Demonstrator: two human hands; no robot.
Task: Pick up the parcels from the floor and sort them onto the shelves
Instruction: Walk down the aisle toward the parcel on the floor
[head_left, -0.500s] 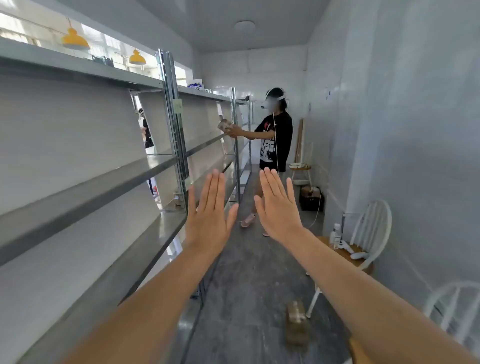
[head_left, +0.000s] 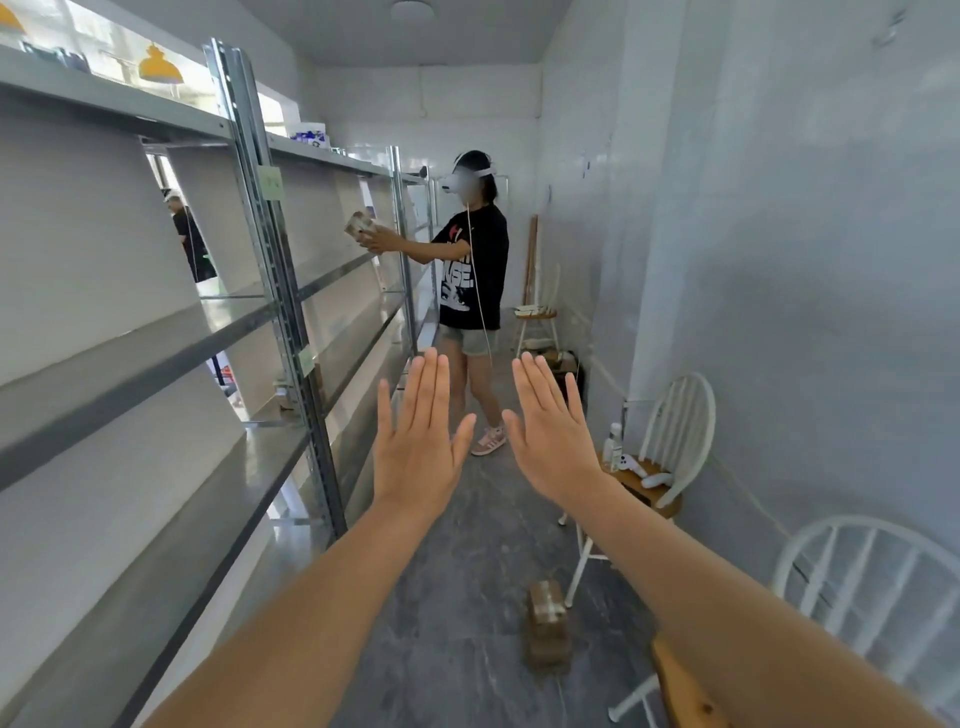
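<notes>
My left hand (head_left: 418, 441) and my right hand (head_left: 553, 436) are stretched out in front of me at chest height, flat, backs toward me, holding nothing. A brown taped cardboard parcel (head_left: 546, 626) lies on the grey floor below and to the right of my right forearm. Grey metal shelves (head_left: 156, 353) run along the left wall, their boards bare near me. Farther down the aisle another person (head_left: 470, 270) with a headset holds a small parcel (head_left: 359, 227) up to a shelf.
Two white chairs stand on the right: one (head_left: 675, 441) with a bottle and white controllers on its seat, one (head_left: 872, 587) close by at the right edge. A stool (head_left: 537, 322) and dark boxes (head_left: 566, 369) sit at the far wall. The aisle is narrow.
My view has moved forward down the aisle, so the person and parcel look closer. Both hands stay raised and flat, a little farther apart.
</notes>
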